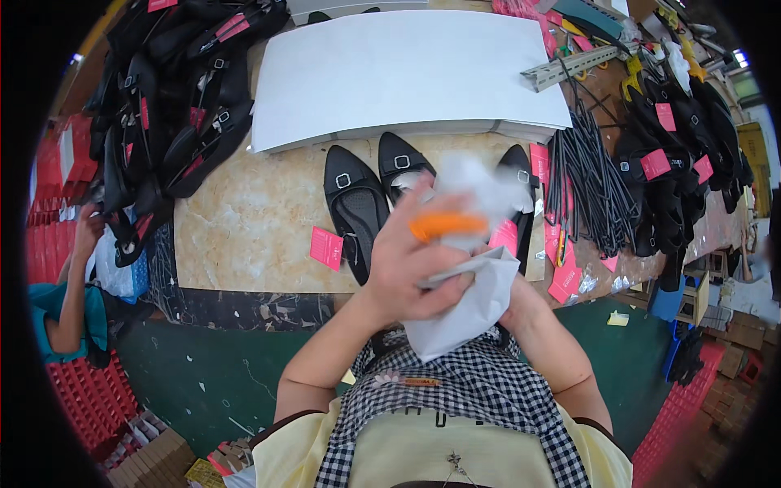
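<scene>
1. A brown, stone-patterned desk (244, 236) is standing over a green floor (220, 374), and heaps of black shoes are lying on both sides of it, one left heap (167, 106) and one right heap (671, 175).
2. A big stack of white paper (399, 73) is sitting at the back of the desk, with a metal strip (573, 69) lying over its right corner.
3. The left hand (416, 264) is holding up a white sheet (468, 313) in front of the chest. Its grip is closing on the sheet, with the fingers bending round the top edge.
4. The right hand (518, 302) is hiding mostly behind the sheet, so I cannot tell if its grip is pinching or just touching.
5. An orange thing (447, 226) and a white puffy thing (480, 195) are showing by the left fingers, but they are looking too blurry to name.
6. Three black shoes are resting just past the hands: a left shoe (355, 203), a middle shoe (396, 148) and a right shoe (512, 157). A pink tag (326, 249) is lying beside the left shoe.
7. The sheet is looking thin, so it could be ripping if the hands are pulling too hard.
8. The hands are hanging close to the shoes, so a bump could be knocking one crooked, or a sleeve of paper could be catching the tag.
</scene>
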### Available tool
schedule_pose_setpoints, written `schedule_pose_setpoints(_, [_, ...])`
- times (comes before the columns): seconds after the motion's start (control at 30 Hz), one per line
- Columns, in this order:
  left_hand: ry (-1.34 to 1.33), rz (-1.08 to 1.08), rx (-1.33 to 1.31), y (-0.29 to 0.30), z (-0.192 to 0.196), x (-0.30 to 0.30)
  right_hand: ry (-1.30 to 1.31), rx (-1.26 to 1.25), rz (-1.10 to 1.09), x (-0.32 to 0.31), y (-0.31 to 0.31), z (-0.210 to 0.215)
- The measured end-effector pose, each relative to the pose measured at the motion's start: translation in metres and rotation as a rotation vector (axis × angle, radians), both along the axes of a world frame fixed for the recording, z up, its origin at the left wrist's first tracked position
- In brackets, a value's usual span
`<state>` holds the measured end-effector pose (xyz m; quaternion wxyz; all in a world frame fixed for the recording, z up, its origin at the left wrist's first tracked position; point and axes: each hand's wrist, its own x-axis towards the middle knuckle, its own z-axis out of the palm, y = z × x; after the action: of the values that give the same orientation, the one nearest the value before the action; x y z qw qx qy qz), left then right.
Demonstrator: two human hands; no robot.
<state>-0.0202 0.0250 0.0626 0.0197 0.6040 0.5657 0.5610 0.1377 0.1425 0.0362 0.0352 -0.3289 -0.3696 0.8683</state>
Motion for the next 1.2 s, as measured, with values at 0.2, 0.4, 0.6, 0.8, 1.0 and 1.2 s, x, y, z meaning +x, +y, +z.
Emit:
schedule_pose_setpoints(0.2, [-0.326,0.575,-0.248,-0.025,-0.035,-0.024,0.265,1.144,0.205,-0.045,-0.022,0.043])
schedule_pose_setpoints(0.4, [-0.526,0.318,-0.512,-0.067,-0.049,-0.017,0.198,0.72,0.031,-0.095,0.005,-0.011])
schedule_pose_setpoints(0.6, [0.265,0.242,-0.53,-0.078,-0.065,0.039,0.105,2.106,0.409,-0.121,-0.043,-0.057])
schedule_pose_setpoints(0.8, [0.195,0.286,-0.593,-0.07,-0.074,0.042,0.237,1.78,0.531,-0.144,-0.037,-0.053])
schedule_pose_setpoints(1.0, [0.322,0.262,-0.646,-0.066,-0.073,0.05,-0.124,1.787,0.501,-0.187,-0.02,-0.066])
schedule_pose_setpoints(1.2, [0.403,0.339,-0.434,-0.072,-0.052,0.026,0.218,1.647,0.226,-0.153,0.008,-0.048])
